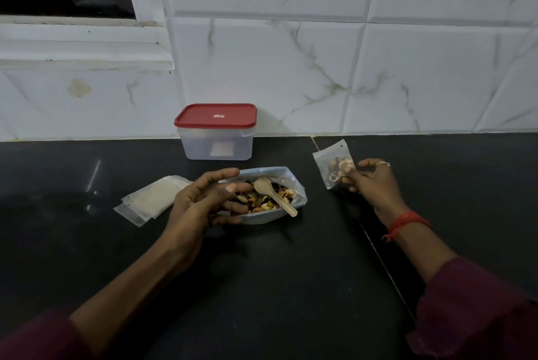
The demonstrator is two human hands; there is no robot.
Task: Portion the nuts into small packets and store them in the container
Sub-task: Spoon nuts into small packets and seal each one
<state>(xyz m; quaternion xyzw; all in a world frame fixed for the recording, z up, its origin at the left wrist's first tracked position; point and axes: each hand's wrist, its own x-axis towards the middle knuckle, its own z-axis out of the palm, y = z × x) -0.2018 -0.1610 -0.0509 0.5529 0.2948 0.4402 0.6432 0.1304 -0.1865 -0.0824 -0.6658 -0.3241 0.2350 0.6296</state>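
Pinching a part-filled packet (334, 166), the right hand (375, 183) holds it above the counter (262, 278); the left hand (201, 202), fingers loosely apart, perhaps touches the open nut bag (294, 182); the lidded container (217, 141) stands behind

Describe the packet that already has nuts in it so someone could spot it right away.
On the black countertop, look right of the open bag of mixed nuts with the wooden spoon. The filled packet is pinched in the right hand; unlike the flat empty packets stacked left, it holds nuts.
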